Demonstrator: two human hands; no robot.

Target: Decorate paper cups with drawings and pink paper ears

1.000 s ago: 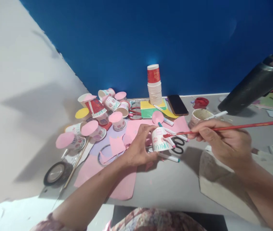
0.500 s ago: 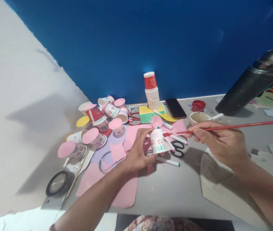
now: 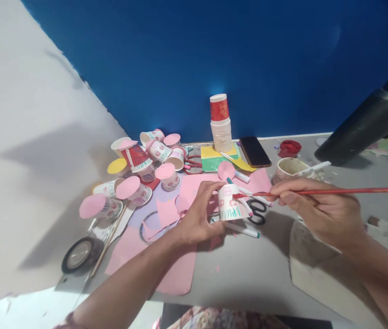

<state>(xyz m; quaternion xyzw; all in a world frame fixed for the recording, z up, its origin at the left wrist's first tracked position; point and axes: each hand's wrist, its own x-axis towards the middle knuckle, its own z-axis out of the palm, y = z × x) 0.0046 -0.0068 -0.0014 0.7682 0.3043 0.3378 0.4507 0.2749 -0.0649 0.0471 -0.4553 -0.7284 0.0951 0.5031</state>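
Note:
My left hand (image 3: 202, 214) grips a small white paper cup (image 3: 227, 211), held upside down between thumb and fingers. Green grass strokes, red flowers and a pink window are drawn on its side. A thin red paintbrush (image 3: 334, 191) is pinched in my right hand (image 3: 320, 212), its handle running off to the right. The red-tipped bristles meet the cup's upper side, close to the window drawing. Behind the cup lie a pink paper disc (image 3: 226, 170), several white markers and black-handled scissors (image 3: 257, 211).
Decorated cups with pink discs (image 3: 167, 176) crowd the left. A stack of paper cups (image 3: 221, 130) stands at the back beside a phone (image 3: 255, 152). A dark bottle (image 3: 361, 123), a paint-stained cup (image 3: 288, 171) and a cloth (image 3: 320, 269) are on the right; tape (image 3: 77, 256) lies at left.
The brush tip has shifted left across the cup's side, from its right edge toward the window drawing. The view has moved slightly; both hands keep their holds.

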